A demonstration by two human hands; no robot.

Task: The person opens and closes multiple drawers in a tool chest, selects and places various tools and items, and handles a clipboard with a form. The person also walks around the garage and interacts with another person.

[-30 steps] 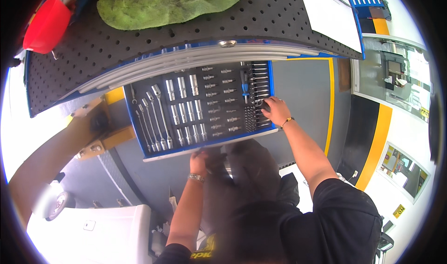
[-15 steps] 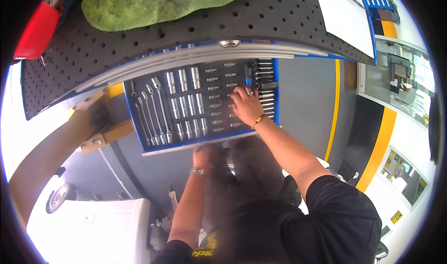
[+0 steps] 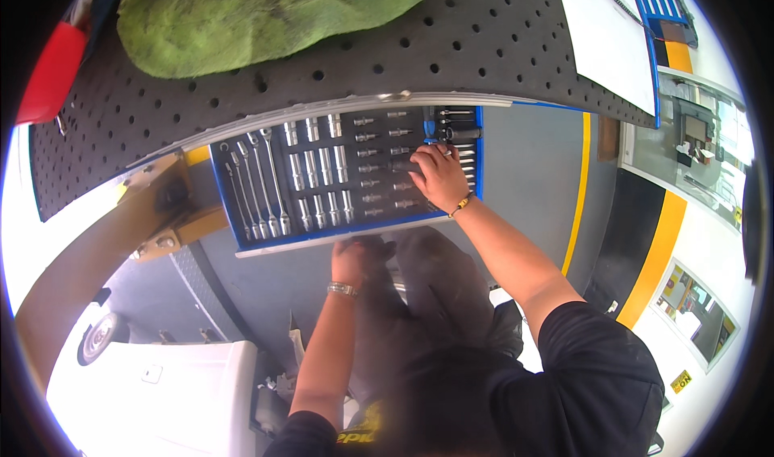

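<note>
**Right grip [image 3: 442, 176] bent low over the drawer [image 3: 480, 166]**

Its fingers curve down together on the drawer's right side; the hand hides what lies beneath, so I cannot tell whether it is clamped on anything. Just beyond the fingertips lies the blue-handled screwdriver [image 3: 430, 125], with a dark cylinder [image 3: 462, 134] to its right. The left grip [image 3: 348, 262] is at the drawer's near edge, fingers partly folded; whether it holds anything cannot be told. Sockets [image 3: 339, 164] fill the drawer's middle in rows, and wrenches [image 3: 276, 179] lie at its left. On the far side, the worktop [image 3: 282, 86] carries a green cloth [image 3: 258, 21] and, right, white paper [image 3: 601, 37].
</note>
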